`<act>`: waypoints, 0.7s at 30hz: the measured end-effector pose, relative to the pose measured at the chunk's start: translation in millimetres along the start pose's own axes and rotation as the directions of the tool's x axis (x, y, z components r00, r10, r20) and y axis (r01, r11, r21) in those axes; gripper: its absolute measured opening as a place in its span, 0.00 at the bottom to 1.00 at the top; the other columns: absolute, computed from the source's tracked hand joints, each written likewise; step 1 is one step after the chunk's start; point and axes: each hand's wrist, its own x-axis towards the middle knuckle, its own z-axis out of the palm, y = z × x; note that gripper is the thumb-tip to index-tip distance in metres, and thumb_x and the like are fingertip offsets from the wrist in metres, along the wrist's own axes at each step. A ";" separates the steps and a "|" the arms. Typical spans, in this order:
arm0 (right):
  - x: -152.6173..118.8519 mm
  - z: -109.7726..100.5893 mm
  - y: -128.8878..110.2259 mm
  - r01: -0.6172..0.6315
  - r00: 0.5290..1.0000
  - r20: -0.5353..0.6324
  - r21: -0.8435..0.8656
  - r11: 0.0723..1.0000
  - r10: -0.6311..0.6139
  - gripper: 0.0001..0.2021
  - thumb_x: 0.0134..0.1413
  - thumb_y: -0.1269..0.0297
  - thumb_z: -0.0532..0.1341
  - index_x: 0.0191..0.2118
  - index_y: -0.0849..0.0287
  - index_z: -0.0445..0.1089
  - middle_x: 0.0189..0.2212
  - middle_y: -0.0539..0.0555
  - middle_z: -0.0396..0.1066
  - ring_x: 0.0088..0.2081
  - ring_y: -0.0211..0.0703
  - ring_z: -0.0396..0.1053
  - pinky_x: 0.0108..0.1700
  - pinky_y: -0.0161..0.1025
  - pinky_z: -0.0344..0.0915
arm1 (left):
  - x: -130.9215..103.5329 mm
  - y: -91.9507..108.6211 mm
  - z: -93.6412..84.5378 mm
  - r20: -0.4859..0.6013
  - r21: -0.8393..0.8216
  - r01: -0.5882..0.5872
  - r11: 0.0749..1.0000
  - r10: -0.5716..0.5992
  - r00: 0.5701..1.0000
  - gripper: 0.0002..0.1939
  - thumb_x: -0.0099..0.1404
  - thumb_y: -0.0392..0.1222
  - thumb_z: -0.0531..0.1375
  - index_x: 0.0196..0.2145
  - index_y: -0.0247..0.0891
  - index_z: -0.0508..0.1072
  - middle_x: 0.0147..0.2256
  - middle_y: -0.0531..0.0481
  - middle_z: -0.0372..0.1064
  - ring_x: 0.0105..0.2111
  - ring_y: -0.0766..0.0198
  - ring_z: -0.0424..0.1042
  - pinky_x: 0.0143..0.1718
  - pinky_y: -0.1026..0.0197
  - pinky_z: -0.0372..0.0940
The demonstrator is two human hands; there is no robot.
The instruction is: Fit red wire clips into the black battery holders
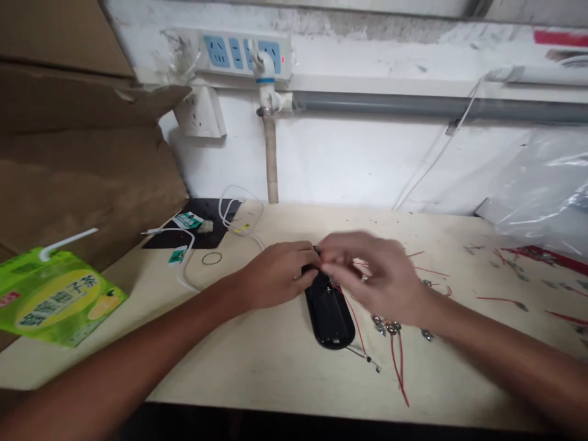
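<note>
A long black plastic casing (331,315) with rounded ends lies on the table, its hollow inside facing up. My left hand (282,272) is closed around its far end, thumb and fingers pinching the edge. Over that same end, my right hand (379,272) is closed in a pinch, slightly blurred; what sits between its fingertips is hidden. From the casing runs a thin red wire (353,312) down to a small metal contact (370,360), where a dark wire also arrives. Right of the casing lie several metal contact pieces (390,327) with red wires attached.
More red-wired pieces (505,300) are scattered at the right, near a clear plastic bag (546,184). A green drink carton (59,300) with a straw stands at the left by a cardboard box (82,165). White cable (184,260) lies behind my left arm. A power strip (234,52) hangs on the wall.
</note>
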 end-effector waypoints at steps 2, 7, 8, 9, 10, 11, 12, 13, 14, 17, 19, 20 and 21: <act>-1.4 -7.7 12.6 -0.213 0.949 -0.198 0.176 0.961 0.246 0.13 0.54 0.72 0.61 0.44 0.55 0.62 0.28 0.48 0.71 0.25 0.35 0.69 0.24 0.34 0.66 | 0.4 3.1 -0.7 -0.034 0.002 0.020 1.000 -0.020 0.999 0.08 0.64 0.35 0.54 0.38 0.36 0.73 0.34 0.51 0.70 0.30 0.68 0.67 0.34 0.65 0.62; -4.2 -9.4 25.8 -0.426 0.789 -0.173 0.537 0.728 0.589 0.18 0.46 0.68 0.67 0.41 0.56 0.59 0.23 0.47 0.69 0.22 0.41 0.72 0.21 0.37 0.69 | 0.8 10.3 -1.7 -0.119 -0.042 0.038 0.998 -0.042 0.992 0.07 0.63 0.39 0.58 0.38 0.36 0.73 0.34 0.52 0.71 0.26 0.71 0.65 0.31 0.66 0.61; -4.8 -7.7 26.3 -0.432 0.781 -0.153 0.568 0.700 0.606 0.19 0.46 0.68 0.67 0.41 0.56 0.59 0.23 0.47 0.70 0.23 0.42 0.73 0.23 0.39 0.71 | 0.7 10.7 -1.3 -0.114 -0.039 0.044 0.998 -0.048 0.992 0.07 0.63 0.40 0.59 0.38 0.36 0.73 0.33 0.52 0.71 0.26 0.71 0.65 0.31 0.66 0.61; -5.3 -5.9 26.2 -0.432 0.775 -0.143 0.592 0.680 0.616 0.19 0.45 0.68 0.68 0.41 0.56 0.60 0.24 0.48 0.70 0.24 0.42 0.73 0.24 0.40 0.72 | 0.7 10.5 -0.7 -0.103 -0.034 0.047 0.998 -0.051 0.993 0.07 0.62 0.41 0.60 0.37 0.36 0.73 0.33 0.52 0.71 0.26 0.71 0.65 0.30 0.66 0.60; -5.7 -4.2 25.7 -0.426 0.770 -0.142 0.611 0.667 0.622 0.19 0.45 0.68 0.68 0.41 0.57 0.60 0.24 0.48 0.71 0.24 0.43 0.73 0.25 0.40 0.73 | 0.6 10.0 0.1 -0.091 -0.030 0.045 0.999 -0.048 0.995 0.07 0.62 0.42 0.61 0.37 0.36 0.73 0.33 0.53 0.71 0.25 0.71 0.64 0.30 0.67 0.60; -6.0 -2.6 25.0 -0.419 0.765 -0.147 0.627 0.657 0.628 0.18 0.45 0.69 0.68 0.41 0.57 0.61 0.24 0.48 0.71 0.24 0.42 0.74 0.26 0.40 0.73 | 0.6 9.2 1.0 -0.080 -0.029 0.035 0.999 -0.038 0.996 0.07 0.62 0.42 0.61 0.36 0.36 0.73 0.33 0.53 0.71 0.25 0.72 0.64 0.30 0.67 0.60; -6.2 -1.2 24.3 -0.410 0.761 -0.151 0.641 0.648 0.631 0.18 0.45 0.69 0.68 0.40 0.57 0.62 0.24 0.48 0.71 0.24 0.42 0.74 0.26 0.40 0.74 | 0.6 8.3 1.8 -0.078 -0.029 0.018 0.999 -0.020 0.997 0.06 0.63 0.41 0.60 0.35 0.35 0.74 0.33 0.52 0.71 0.26 0.72 0.64 0.30 0.67 0.60; -6.4 -0.1 23.6 -0.403 0.759 -0.149 0.657 0.637 0.634 0.17 0.45 0.69 0.69 0.40 0.58 0.62 0.24 0.48 0.71 0.24 0.43 0.74 0.26 0.40 0.74 | 0.7 7.3 2.6 -0.080 -0.031 -0.007 0.999 0.005 0.997 0.06 0.64 0.40 0.59 0.35 0.35 0.74 0.32 0.52 0.71 0.27 0.71 0.65 0.30 0.67 0.60; -6.6 0.9 23.2 -0.397 0.759 -0.141 0.674 0.623 0.636 0.17 0.44 0.69 0.69 0.39 0.58 0.63 0.24 0.48 0.71 0.25 0.43 0.74 0.27 0.40 0.74 | 0.7 6.5 3.2 -0.083 -0.035 -0.034 0.999 0.031 0.996 0.06 0.65 0.38 0.58 0.35 0.35 0.74 0.32 0.52 0.71 0.28 0.71 0.66 0.31 0.67 0.60; -7.6 2.9 22.7 -0.391 0.774 -0.090 0.711 0.585 0.627 0.15 0.44 0.68 0.69 0.38 0.58 0.64 0.24 0.48 0.71 0.26 0.43 0.74 0.28 0.41 0.74 | 1.0 5.1 4.1 -0.107 -0.047 -0.075 0.996 0.070 0.992 0.08 0.67 0.34 0.54 0.34 0.35 0.74 0.30 0.52 0.70 0.29 0.71 0.67 0.32 0.68 0.60; -8.4 4.1 22.8 -0.424 0.798 -0.039 0.675 0.604 0.602 0.12 0.44 0.67 0.69 0.34 0.60 0.67 0.24 0.49 0.72 0.26 0.41 0.74 0.29 0.40 0.73 | 1.2 5.4 4.1 -0.136 -0.066 -0.060 0.996 0.051 0.989 0.08 0.66 0.33 0.55 0.32 0.35 0.74 0.29 0.53 0.70 0.27 0.71 0.66 0.30 0.68 0.59; -8.7 4.8 22.8 -0.454 0.806 -0.007 0.634 0.626 0.591 0.10 0.45 0.66 0.68 0.32 0.60 0.67 0.24 0.50 0.72 0.25 0.40 0.73 0.29 0.39 0.72 | 1.2 5.7 4.1 -0.150 -0.076 -0.048 0.996 0.036 0.988 0.08 0.65 0.33 0.55 0.32 0.35 0.74 0.29 0.53 0.70 0.26 0.72 0.66 0.29 0.69 0.59; -9.0 5.6 22.8 -0.488 0.810 0.026 0.585 0.648 0.587 0.09 0.45 0.65 0.68 0.30 0.61 0.68 0.23 0.51 0.72 0.23 0.38 0.72 0.27 0.38 0.70 | 1.3 6.1 4.2 -0.159 -0.083 -0.039 0.996 0.025 0.987 0.08 0.65 0.33 0.55 0.31 0.35 0.74 0.29 0.53 0.70 0.26 0.72 0.65 0.28 0.69 0.58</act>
